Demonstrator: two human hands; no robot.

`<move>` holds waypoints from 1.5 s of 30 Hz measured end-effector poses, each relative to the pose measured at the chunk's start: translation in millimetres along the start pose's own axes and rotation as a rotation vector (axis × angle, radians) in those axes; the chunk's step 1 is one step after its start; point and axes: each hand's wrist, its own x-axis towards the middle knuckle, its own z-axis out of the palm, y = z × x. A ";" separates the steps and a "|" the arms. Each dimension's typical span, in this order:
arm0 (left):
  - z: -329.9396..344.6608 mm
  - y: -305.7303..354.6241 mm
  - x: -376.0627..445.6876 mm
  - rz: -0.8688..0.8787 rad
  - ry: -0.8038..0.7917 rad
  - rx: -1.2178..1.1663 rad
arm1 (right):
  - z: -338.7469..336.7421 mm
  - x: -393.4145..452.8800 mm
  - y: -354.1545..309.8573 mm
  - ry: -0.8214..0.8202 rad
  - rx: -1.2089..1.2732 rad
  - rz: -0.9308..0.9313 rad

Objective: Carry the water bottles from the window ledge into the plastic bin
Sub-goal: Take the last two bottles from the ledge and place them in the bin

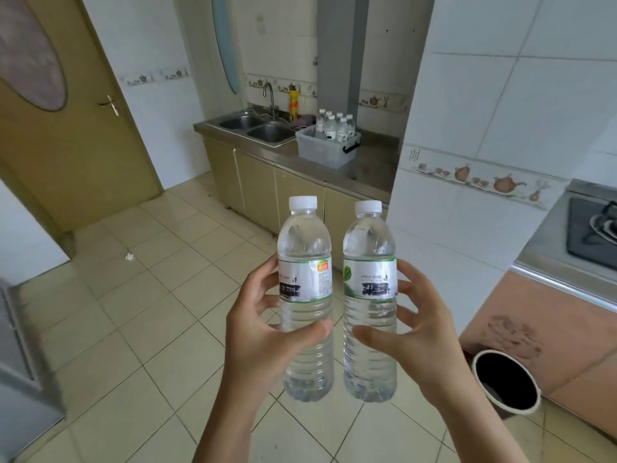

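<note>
Bottles in transit, one per hand. Left hand (263, 332) grip wrapped round left bottle (305, 295) at label height and below, thumb across the front, fingers behind. Right hand (414, 329) grip same on right bottle (370, 295), thumb across the lower ribs. Both bottles upright, capped, full, just beside each other but apart. Plastic bin (329, 147) well ahead of both grips, slightly above them in view, on the steel counter (367, 168) just right of the sink (257, 128). Bin already holds a cluster of upright bottles (335, 125) packed toward its far-right side; near-left part looks free. Window ledge not in view.

Step in hand, by my read: walk the pair across the tiled floor (150, 295) to the bin. To do it well: keep the bottles vertical and slightly apart so they don't knock, hold on the ribbed part, not the slick label. Pass clear of the white tiled wall corner (450, 195) right of the right grip. At the bin, lower into the free part nearer the grips, one then the other, bases down first, and release only once seated so the standing ones don't topple. Black round bucket (507, 382) on the floor just right of and below the right grip: step wide of it.
</note>
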 end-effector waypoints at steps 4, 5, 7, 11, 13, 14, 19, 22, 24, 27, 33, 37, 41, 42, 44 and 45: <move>4.9 -23.8 61.5 -0.010 0.033 -0.001 | 15.5 69.6 16.3 -0.016 0.007 -0.008; 7.7 -29.8 77.4 -0.012 0.042 0.000 | 18.4 88.7 20.8 -0.029 0.014 -0.009; 14.4 -41.7 111.4 -0.013 0.063 0.002 | 23.6 129.2 30.2 -0.057 0.027 -0.015; 32.8 -59.6 190.0 -0.021 0.114 0.022 | 36.0 219.1 48.6 -0.097 0.048 -0.014; 41.4 -65.3 230.2 -0.033 0.137 0.041 | 41.7 264.2 54.6 -0.113 0.061 -0.006; 44.7 -67.5 249.6 -0.039 0.148 0.047 | 44.7 285.9 55.6 -0.122 0.064 -0.004; 55.2 -81.8 335.5 -0.043 0.185 0.043 | 59.5 381.8 54.7 -0.183 0.056 -0.035; 57.7 -95.4 380.1 -0.036 0.182 0.051 | 71.0 428.8 58.7 -0.206 0.061 -0.026; 58.2 -106.7 410.3 -0.027 0.179 0.058 | 80.8 459.2 65.8 -0.206 0.038 -0.029; 56.1 -124.9 460.4 -0.024 0.158 0.072 | 100.1 505.2 77.5 -0.177 0.008 -0.022; 44.4 -165.9 582.3 -0.031 0.130 0.050 | 149.0 607.5 93.4 -0.080 0.007 0.026; 34.2 -179.1 668.3 -0.029 0.074 0.057 | 180.2 678.1 99.3 -0.023 0.015 0.067; 35.1 -190.4 746.5 -0.039 0.016 0.039 | 201.4 736.3 106.2 0.051 0.040 0.103; 38.2 -193.4 763.5 -0.048 0.008 0.026 | 203.4 750.3 108.5 0.068 0.044 0.105; 46.9 -202.3 796.4 -0.063 -0.009 0.005 | 205.5 779.7 114.6 0.106 0.036 0.104; 52.3 -207.3 811.7 -0.067 -0.017 -0.003 | 206.2 794.6 118.1 0.123 0.033 0.103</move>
